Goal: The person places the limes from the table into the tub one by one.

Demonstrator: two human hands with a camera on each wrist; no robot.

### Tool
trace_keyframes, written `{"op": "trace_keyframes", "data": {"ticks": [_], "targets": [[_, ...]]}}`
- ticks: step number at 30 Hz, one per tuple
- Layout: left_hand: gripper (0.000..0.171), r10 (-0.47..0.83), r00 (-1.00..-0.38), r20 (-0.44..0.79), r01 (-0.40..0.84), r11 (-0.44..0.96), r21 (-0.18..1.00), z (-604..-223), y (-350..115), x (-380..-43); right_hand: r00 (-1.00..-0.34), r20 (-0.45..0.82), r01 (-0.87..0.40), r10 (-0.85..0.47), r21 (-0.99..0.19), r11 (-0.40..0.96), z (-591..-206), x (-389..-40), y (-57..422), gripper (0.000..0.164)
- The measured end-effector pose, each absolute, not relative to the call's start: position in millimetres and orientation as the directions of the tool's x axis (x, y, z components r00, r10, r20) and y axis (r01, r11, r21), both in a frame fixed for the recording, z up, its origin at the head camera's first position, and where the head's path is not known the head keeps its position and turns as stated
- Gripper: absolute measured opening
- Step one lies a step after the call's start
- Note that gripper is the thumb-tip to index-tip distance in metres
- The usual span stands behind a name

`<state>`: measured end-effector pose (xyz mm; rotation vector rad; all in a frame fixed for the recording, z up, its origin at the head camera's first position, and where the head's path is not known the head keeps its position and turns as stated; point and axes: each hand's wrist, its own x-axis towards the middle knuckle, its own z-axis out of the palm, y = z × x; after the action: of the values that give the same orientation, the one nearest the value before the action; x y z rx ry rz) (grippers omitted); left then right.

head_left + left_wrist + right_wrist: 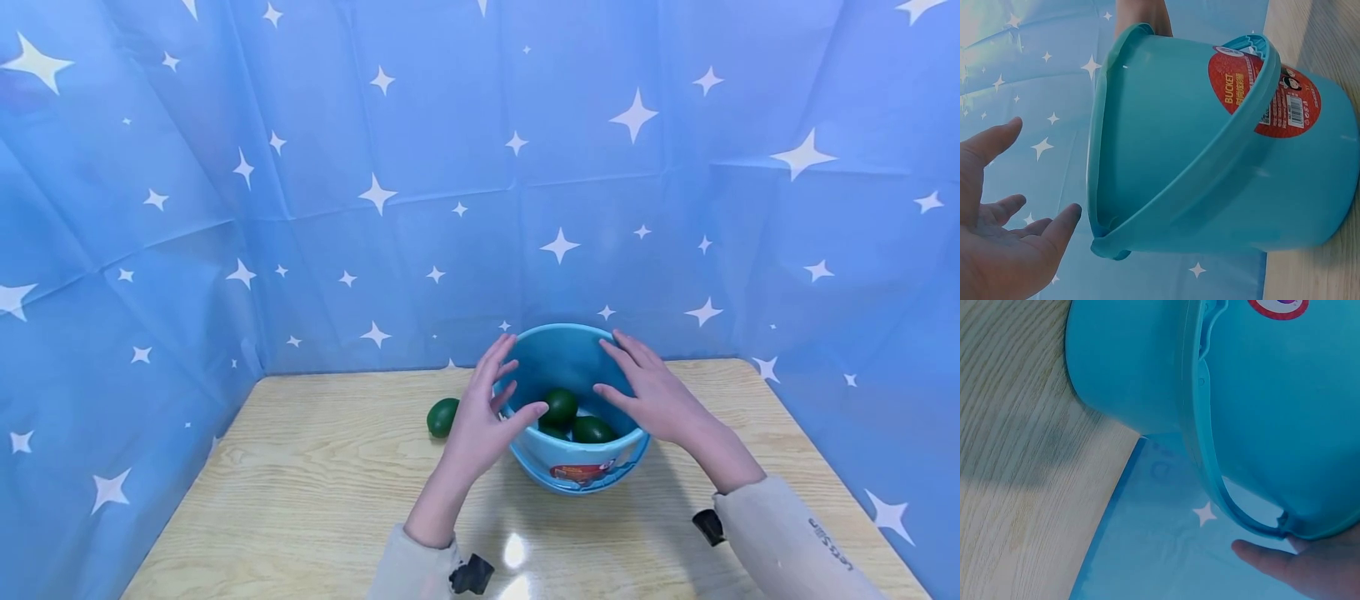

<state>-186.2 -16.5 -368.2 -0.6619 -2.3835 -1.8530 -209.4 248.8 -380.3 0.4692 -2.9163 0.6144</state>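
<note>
A light blue plastic bucket (566,354) stands upright on the table, its carrying handle (1210,159) hanging down against the outside. Inside lie several dark green, lime-like fruits (593,430). Another such fruit (442,417) rests on the table left of the bucket, partly hidden behind my left hand (483,425). That hand is held up beside the left rim, fingers spread, holding nothing; a gap separates it from the rim in the left wrist view. My right hand (660,400) is at the right rim with fingers extended and thumb apart.
The light wood table (322,483) meets a blue star-patterned cloth (450,150) at its back and sides. A red label (1229,78) marks the bucket's wall. Dark straps (472,575) sit at both sleeve cuffs.
</note>
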Motion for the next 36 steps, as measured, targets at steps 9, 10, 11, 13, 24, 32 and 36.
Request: {"op": "trace_keyframes", "data": {"ticks": [9, 10, 11, 13, 24, 32, 36], "targets": [[0.078, 0.258, -0.917, 0.303, 0.360, 0.210, 0.909, -370.3, -21.4, -187.5, -0.944, 0.188, -0.323, -0.271, -0.371, 0.871, -380.2, -208.8, 248.3, 0.074], [0.078, 0.255, -0.917, 0.306, 0.362, 0.212, 0.908, -370.4, -21.9, -187.5, -0.944, 0.189, -0.324, -0.271, -0.371, 0.870, -380.0, -208.6, 248.2, 0.074], [0.077, 0.253, -0.915, 0.313, 0.368, 0.215, 0.905, -370.5, -22.5, -187.4, -0.944, 0.190, -0.325, -0.271, -0.371, 0.870, -379.9, -208.5, 248.2, 0.074], [0.077, 0.248, -0.913, 0.324, 0.380, 0.222, 0.898, -371.1, -23.9, -187.4, -0.943, 0.190, -0.326, -0.272, -0.371, 0.870, -379.6, -208.2, 248.0, 0.074], [0.070, 0.234, -0.910, 0.341, 0.398, 0.270, 0.877, -377.3, -32.1, -189.7, -0.941, 0.192, -0.331, -0.277, -0.376, 0.866, -380.2, -209.3, 248.6, 0.073], [0.066, 0.225, -0.909, 0.350, 0.401, 0.252, 0.881, -380.1, -38.3, -191.3, -0.941, 0.195, -0.332, -0.276, -0.379, 0.864, -380.3, -208.8, 248.8, 0.073], [0.064, 0.219, -0.913, 0.343, 0.393, 0.252, 0.884, -380.6, -41.0, -191.4, -0.942, 0.187, -0.330, -0.278, -0.381, 0.863, -380.4, -209.1, 248.9, 0.074]]}}
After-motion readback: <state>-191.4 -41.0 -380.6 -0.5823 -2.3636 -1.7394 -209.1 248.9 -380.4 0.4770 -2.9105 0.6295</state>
